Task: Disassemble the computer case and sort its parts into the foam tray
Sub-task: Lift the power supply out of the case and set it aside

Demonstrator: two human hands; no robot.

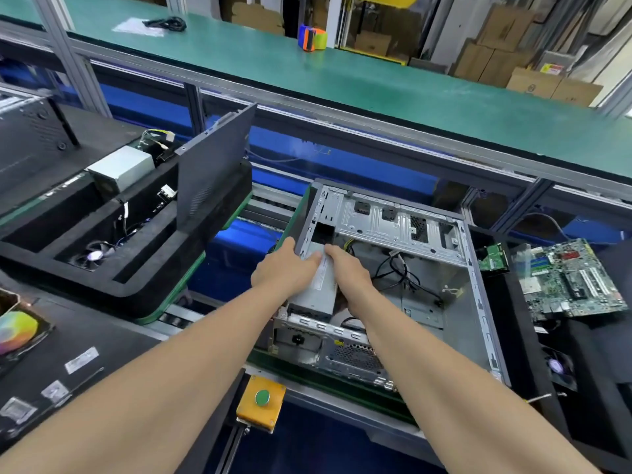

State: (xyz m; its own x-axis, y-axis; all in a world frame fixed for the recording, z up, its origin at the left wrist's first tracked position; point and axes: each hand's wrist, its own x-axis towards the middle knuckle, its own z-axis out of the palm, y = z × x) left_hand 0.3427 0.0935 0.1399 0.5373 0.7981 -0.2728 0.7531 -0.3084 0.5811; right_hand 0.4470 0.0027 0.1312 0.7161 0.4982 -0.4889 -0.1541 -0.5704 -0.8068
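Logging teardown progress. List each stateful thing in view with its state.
Computer case: on its side, panel off, interior exposed.
Power supply: inside the case, held by both hands.
Left hand: grips the power supply's left edge.
Right hand: grips its right side.
Side panel: upright at the foam tray's right end.
Motherboard: out of the case, lying to its right.
Fan: lying in a foam tray slot.

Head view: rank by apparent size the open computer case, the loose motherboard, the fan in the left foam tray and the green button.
1. computer case
2. motherboard
3. fan
4. green button, clearly smallest, though it sits nearer the camera than the fan.
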